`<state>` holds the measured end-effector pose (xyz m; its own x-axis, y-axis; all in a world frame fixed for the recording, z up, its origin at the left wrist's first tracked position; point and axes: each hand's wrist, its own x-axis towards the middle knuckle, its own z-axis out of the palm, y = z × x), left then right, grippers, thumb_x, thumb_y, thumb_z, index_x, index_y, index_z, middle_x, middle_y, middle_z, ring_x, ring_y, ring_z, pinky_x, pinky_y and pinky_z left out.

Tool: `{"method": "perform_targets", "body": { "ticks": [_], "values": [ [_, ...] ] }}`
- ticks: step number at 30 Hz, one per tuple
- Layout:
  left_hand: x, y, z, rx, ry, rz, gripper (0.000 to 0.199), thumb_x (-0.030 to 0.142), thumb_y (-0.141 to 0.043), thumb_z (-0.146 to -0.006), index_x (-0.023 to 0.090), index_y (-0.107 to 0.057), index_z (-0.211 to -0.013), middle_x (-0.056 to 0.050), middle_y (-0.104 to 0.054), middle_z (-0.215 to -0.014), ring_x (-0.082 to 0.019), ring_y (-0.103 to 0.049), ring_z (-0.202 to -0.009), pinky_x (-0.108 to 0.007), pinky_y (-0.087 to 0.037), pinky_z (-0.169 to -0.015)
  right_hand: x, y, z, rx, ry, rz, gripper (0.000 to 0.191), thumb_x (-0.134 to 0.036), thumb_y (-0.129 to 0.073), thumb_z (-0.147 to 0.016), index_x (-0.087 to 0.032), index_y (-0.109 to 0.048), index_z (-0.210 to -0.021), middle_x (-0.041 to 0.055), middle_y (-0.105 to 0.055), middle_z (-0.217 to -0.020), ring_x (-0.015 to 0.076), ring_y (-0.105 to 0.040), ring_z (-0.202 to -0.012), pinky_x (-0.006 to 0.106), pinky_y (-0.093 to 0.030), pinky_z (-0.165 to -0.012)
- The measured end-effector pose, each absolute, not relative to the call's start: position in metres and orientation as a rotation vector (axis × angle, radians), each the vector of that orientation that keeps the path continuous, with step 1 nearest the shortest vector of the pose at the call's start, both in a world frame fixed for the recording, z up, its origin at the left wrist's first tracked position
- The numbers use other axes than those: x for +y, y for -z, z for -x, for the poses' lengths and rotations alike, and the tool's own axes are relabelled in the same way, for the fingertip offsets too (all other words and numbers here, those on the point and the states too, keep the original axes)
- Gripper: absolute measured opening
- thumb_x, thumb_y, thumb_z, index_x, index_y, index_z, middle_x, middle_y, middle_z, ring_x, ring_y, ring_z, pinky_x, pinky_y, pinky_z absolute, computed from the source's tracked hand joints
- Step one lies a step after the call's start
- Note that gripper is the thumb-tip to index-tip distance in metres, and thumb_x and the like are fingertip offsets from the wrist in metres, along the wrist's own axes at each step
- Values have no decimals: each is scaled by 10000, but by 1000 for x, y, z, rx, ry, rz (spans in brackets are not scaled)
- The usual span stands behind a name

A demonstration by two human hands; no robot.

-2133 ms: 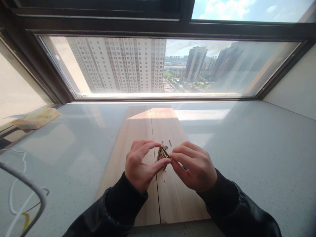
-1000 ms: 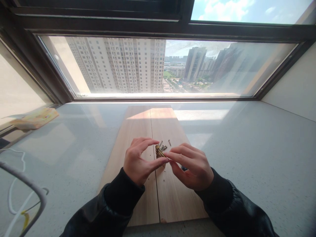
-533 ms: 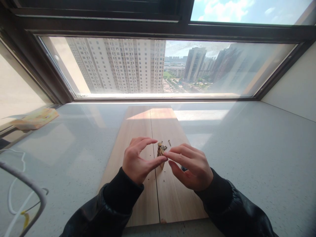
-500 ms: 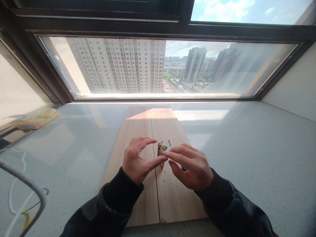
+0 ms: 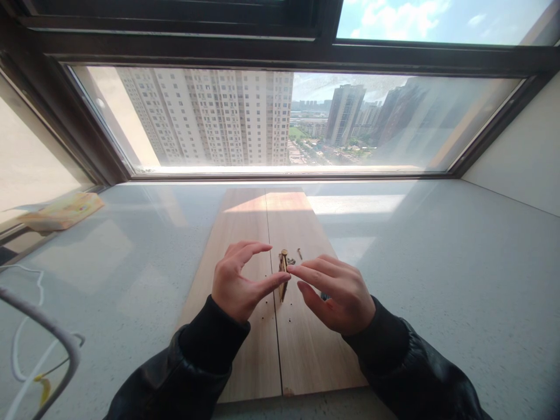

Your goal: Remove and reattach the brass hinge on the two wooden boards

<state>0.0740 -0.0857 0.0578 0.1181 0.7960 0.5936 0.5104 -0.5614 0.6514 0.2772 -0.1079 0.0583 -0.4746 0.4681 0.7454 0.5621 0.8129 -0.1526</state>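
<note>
A brass-coloured hinge (image 5: 283,275) with a round pin end stands on edge near the seam between two pale wooden boards (image 5: 245,361). My left hand (image 5: 238,283) is open, its fingers well apart from its thumb, and the thumb tip is at the near side of the hinge. From the other side my right hand (image 5: 339,291) reaches in with fingers stretched out, the index fingertip at the hinge close to the left thumb. Just beyond lie a screw (image 5: 300,254) and some small metal pieces (image 5: 291,262). Whether the fingertips press on the hinge is hard to see.
Small holes dot the boards beside the seam. A dark object (image 5: 324,296) shows partly under my right hand. The boards lie on a speckled pale counter (image 5: 437,280) below a window. White cables (image 5: 41,326) and a yellowish package (image 5: 65,211) are at the left.
The hinge has turned and now appears narrower, more edge-on. My left hand has shifted slightly left, and my right hand has barely moved.
</note>
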Motion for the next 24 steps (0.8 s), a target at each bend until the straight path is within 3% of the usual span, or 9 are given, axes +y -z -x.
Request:
{"method": "perform_targets", "body": {
  "ticks": [14,20,24],
  "values": [
    [-71,-48,-60,1175,-1480,-1860,137,348,-769,-701,220,-727,-728,-14,-627,-764,-170,-596,-762,-318,-487,-693,-107,-66,-277,-2146,279,717,234,-166,-686,-768,-167,-702,-1001,103,-728,-1009,221,-596,-842,373,-541,-664],
    [-70,-48,-59,1207,-1455,-1847,137,347,-730,-725,211,-730,-715,-18,-615,-741,-166,-593,-729,-319,-471,-660,-106,-65,-278,-2158,302,675,205,-176,-694,-767,-162,-708,-971,120,-716,-1048,224,-572,-842,381,-529,-672],
    [-66,-48,-56,1217,-1442,-1896,142,345,-709,-741,204,-724,-724,-25,-634,-757,-169,-606,-737,-308,-493,-635,-106,-65,-279,-2127,306,678,205,-269,-704,-786,-166,-706,-964,122,-714,-1011,226,-578,-842,383,-536,-661]
  ]
}}
